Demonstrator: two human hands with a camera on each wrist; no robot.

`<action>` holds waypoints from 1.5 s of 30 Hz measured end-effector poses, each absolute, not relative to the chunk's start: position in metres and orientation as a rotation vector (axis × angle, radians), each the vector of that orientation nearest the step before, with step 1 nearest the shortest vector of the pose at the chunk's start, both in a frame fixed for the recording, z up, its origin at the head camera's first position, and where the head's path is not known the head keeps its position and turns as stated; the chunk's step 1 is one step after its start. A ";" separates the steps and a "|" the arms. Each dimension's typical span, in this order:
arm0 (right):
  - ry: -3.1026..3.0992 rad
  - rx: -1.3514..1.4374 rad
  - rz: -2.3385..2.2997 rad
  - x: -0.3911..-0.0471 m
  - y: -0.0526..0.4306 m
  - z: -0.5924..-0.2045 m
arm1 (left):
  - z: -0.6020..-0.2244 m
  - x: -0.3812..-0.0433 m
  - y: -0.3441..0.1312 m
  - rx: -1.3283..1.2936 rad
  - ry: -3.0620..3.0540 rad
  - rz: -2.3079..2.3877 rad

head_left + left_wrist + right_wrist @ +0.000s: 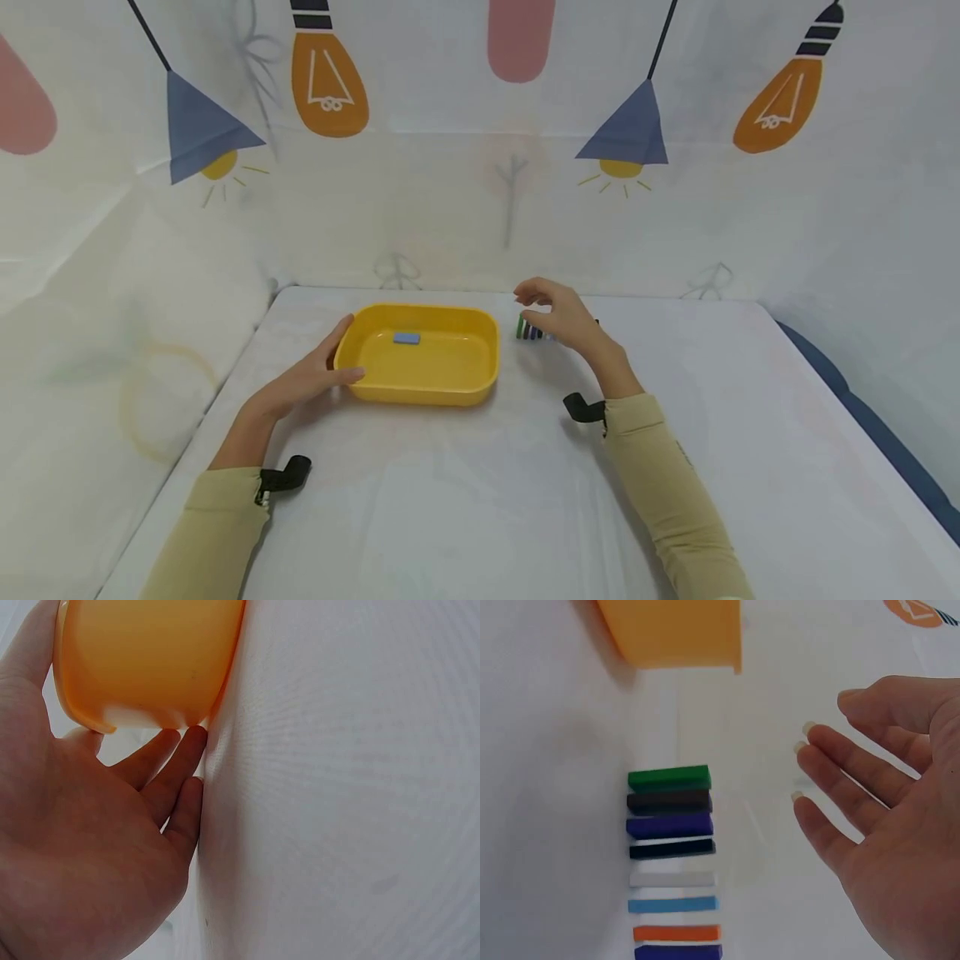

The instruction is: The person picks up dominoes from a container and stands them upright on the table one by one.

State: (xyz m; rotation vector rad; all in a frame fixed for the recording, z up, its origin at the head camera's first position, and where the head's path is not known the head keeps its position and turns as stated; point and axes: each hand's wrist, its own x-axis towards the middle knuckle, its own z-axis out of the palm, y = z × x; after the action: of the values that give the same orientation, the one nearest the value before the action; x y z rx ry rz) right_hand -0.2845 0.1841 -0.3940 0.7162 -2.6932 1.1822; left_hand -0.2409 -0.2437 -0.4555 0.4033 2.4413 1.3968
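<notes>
My left hand [303,379] holds the left end of a shallow yellow tray [420,396]. Its thumb lies at the near left corner and its fingers reach along the outer wall. In the left wrist view, fingertips [196,733] touch the tray's wall [150,667] close to the table. Inside the tray lies one small blue bar [407,338]. Right of the tray, my right hand [566,317] hovers over a row of short square-edged coloured bars [528,330], holding nothing. The right wrist view shows green [669,778], brown, purple, black, white, light blue and orange [676,933] bars side by side, apart from the fingers.
A white cloth covers the table [465,500]. Behind it and on the left hangs a pale sheet [450,192] printed with lamps and bulbs. Something dark blue [862,408] shows past the table's right edge. Each wrist carries a black camera mount [285,475].
</notes>
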 end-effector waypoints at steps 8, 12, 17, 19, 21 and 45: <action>-2.727 0.797 1.159 -0.290 0.165 -0.393 | -0.459 -0.244 -0.245 0.395 2.456 1.378; -2.757 0.845 1.118 -0.292 0.153 -0.393 | -0.461 -0.246 -0.245 0.396 2.461 1.372; -2.788 0.905 1.052 -0.293 0.139 -0.392 | -0.460 -0.245 -0.244 0.397 2.464 1.369; -2.800 0.926 1.034 -0.293 0.134 -0.391 | -0.459 -0.244 -0.243 0.397 2.466 1.367; -2.811 0.945 1.028 -0.292 0.129 -0.389 | -0.458 -0.243 -0.242 0.395 2.468 1.365; -3.048 1.140 0.882 -0.308 0.073 -0.396 | -0.456 -0.243 -0.244 0.396 2.457 1.383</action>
State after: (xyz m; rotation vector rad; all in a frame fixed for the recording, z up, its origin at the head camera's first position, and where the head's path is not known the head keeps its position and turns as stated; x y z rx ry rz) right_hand -0.3081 0.0732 -0.3958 1.1399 -3.0485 0.8823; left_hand -0.2429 -0.2440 -0.4559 0.3957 2.4570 1.3827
